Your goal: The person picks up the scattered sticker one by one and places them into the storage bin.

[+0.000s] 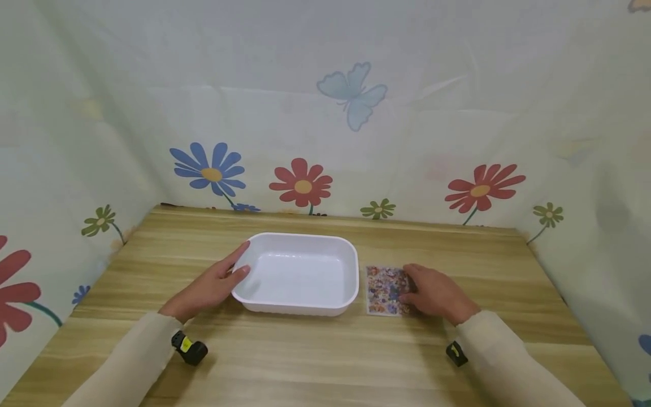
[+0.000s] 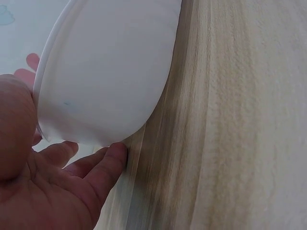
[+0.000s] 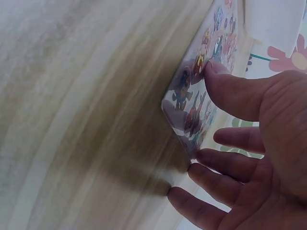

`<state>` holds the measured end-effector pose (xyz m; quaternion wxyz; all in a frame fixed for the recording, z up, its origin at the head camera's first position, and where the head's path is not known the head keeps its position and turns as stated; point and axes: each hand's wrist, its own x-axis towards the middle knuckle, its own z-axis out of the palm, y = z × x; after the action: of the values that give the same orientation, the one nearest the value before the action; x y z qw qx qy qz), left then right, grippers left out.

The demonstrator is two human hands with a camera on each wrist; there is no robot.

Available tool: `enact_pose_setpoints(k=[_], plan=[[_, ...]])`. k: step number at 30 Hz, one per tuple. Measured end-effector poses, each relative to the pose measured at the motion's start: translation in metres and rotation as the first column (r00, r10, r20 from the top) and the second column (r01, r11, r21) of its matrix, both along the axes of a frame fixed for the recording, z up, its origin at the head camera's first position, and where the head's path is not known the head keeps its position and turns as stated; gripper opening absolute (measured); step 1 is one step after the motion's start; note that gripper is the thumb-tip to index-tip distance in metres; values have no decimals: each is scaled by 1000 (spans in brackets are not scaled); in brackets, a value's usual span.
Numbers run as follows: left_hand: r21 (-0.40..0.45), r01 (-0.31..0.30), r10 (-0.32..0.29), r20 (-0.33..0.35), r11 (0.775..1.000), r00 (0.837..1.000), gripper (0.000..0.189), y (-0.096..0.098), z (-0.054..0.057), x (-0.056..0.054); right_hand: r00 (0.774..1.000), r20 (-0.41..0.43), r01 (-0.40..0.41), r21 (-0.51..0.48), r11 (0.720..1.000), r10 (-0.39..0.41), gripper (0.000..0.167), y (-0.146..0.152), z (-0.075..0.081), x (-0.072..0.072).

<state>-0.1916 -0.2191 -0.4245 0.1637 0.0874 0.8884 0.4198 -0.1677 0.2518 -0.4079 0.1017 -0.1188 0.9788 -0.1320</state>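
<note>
A white rectangular plastic tray [image 1: 297,282] with rounded corners stands on the table, its inside bare. My left hand [image 1: 213,285] holds its left end, thumb over the rim and the other fingers along the outside. In the left wrist view, fingertips meet the tray's outer wall [image 2: 110,72] low down, close to the tabletop. To the right of the tray lies a flat square pack of cartoon stickers [image 1: 383,291] with a clear margin. My right hand [image 1: 434,294] pinches its right side. The right wrist view has the thumb [image 3: 230,93] on top of the printed face and fingertips at the edge.
The wood-grain table [image 1: 305,362] ends at a pale curtain [image 1: 244,118] printed with flowers and a butterfly, which also hangs along both sides. A small black camera [image 1: 190,347] is worn at the left wrist, another camera [image 1: 456,354] at the right.
</note>
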Motion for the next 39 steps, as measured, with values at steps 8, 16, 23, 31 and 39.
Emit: enact_pose_setpoints(k=[8, 16, 23, 31, 39], plan=[[2, -3, 4, -25, 1000, 1000, 75, -1, -2, 2, 999, -6, 44, 9, 999, -44, 69, -3, 2, -7], [-2, 0, 0, -27, 1000, 1000, 74, -2, -1, 2, 999, -51, -9, 32, 999, 11, 57, -5, 4, -17], [-8, -2, 2, -35, 1000, 999, 73, -2, 1, 0, 994, -73, -72, 73, 995, 77, 47, 0, 6, -28], [-13, -8, 7, -19, 1000, 1000, 73, -1, -2, -1, 1000, 12, -18, 30, 999, 18, 46, 4, 5, -37], [-8, -4, 4, -29, 1000, 1000, 72, 0, -4, -1, 998, -18, -53, -16, 998, 53, 45, 6, 2, -41]])
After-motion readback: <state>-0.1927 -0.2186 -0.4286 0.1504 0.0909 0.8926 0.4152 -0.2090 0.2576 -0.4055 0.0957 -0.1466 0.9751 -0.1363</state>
